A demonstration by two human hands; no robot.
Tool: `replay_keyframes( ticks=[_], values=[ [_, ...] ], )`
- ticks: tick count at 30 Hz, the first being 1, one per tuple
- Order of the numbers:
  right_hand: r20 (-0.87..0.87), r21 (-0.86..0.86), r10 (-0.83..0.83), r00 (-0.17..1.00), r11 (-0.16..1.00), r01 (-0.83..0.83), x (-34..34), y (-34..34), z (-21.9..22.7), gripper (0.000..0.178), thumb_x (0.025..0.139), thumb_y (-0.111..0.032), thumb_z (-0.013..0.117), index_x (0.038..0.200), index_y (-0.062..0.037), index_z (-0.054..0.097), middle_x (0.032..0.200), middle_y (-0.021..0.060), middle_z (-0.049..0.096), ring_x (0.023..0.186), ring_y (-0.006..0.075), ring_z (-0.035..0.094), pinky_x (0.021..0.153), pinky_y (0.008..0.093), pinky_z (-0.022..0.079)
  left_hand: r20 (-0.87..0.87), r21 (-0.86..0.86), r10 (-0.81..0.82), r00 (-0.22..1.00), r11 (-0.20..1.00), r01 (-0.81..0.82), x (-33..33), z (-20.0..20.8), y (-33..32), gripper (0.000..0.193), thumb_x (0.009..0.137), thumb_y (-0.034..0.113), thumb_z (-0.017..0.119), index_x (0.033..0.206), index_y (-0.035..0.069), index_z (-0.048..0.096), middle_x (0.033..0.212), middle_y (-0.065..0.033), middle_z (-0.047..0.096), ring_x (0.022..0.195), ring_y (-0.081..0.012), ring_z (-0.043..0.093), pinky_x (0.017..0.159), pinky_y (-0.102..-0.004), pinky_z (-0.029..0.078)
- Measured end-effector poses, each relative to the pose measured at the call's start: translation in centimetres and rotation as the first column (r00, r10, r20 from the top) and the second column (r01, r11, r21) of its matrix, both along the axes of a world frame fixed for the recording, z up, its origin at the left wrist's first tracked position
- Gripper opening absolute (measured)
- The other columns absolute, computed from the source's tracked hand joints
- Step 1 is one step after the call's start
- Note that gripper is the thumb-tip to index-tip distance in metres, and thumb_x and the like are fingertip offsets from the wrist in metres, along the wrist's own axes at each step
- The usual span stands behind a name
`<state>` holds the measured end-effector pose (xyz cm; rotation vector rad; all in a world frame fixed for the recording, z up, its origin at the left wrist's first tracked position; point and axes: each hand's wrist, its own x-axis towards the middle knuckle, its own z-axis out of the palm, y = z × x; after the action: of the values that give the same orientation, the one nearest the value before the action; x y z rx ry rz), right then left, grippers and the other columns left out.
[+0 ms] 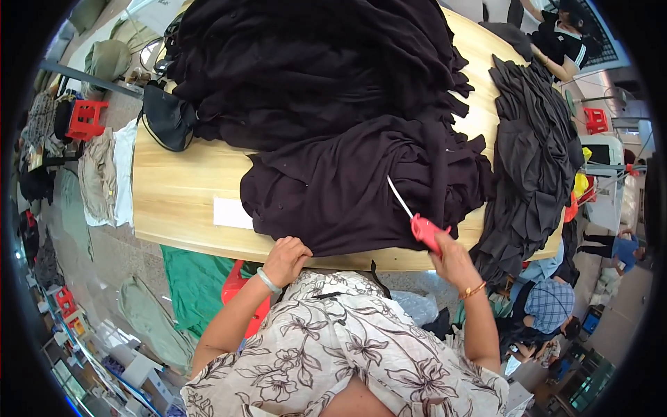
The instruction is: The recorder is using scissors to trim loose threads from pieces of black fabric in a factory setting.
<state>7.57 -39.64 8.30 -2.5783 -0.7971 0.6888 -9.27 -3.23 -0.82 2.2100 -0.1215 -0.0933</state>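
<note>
A dark, nearly black garment (333, 187) with small buttons lies rumpled across the near part of the wooden table (174, 187). My left hand (287, 258) is at its near edge, fingers curled over the cloth by the table's rim. In my right hand (453, 263) is a pair of red-handled scissors (429, 233), by their look. Their thin metal end points away to the left, over the garment's folds; whether it touches the cloth I cannot tell. Just beyond lies a large heap of the same dark cloth (299, 62).
A white paper slip (232, 213) lies left of the garment. Dark grey garments (528, 160) are stacked at the table's right end. A black cloth bag or cap (167, 118) hangs by the left corner. Below are a red stool (240, 299) and green cloth (191, 278). Other people sit nearby.
</note>
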Motion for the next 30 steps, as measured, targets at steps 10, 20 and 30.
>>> replay_keyframes(
  ticks=[10, 20, 30],
  values=[
    [0.264, -0.101, -0.1, 0.959, 0.986, 0.131, -0.6, 2.9, 0.3, 0.026, 0.081, -0.01, 0.069, 0.101, -0.0009, 0.055, 0.09, 0.0177, 0.056, 0.083, 0.04, 0.061, 0.071, 0.0464, 0.051, -0.221, -0.307, 0.629, 0.745, 0.68, -0.666, 7.6, -2.8, 2.0, 0.018, 0.089, 0.014, 0.066, 0.101, 0.001, 0.065, 0.098, -0.0105, 0.065, 0.083, -0.022, 0.063, 0.08, -0.0341, 0.049],
    [0.398, 0.008, 0.064, 0.915, 0.997, -0.073, 4.3, 12.5, 1.4, 0.026, 0.085, -0.008, 0.067, 0.104, -0.0026, 0.05, 0.101, 0.0178, 0.052, 0.08, 0.0386, 0.061, 0.065, 0.0443, 0.051, -0.891, -0.426, -0.039, 0.452, -0.269, -0.864, 12.4, -5.0, 3.4, 0.034, 0.084, 0.023, 0.078, 0.105, 0.003, 0.06, 0.101, -0.0128, 0.063, 0.065, -0.0146, 0.059, 0.045, -0.0176, 0.042],
    [0.074, 0.057, 0.262, 0.962, 0.962, -0.266, 5.1, 13.3, 0.2, 0.026, 0.085, -0.012, 0.068, 0.105, -0.0053, 0.053, 0.083, 0.0111, 0.061, 0.082, 0.0319, 0.059, 0.078, 0.042, 0.047, -0.843, -0.462, 0.056, 0.535, -0.586, -0.666, 12.4, -5.1, 2.9, 0.011, 0.09, 0.007, 0.066, 0.085, 0.001, 0.059, 0.085, -0.0151, 0.066, 0.098, -0.0377, 0.068, 0.086, -0.0429, 0.059]
  ],
)
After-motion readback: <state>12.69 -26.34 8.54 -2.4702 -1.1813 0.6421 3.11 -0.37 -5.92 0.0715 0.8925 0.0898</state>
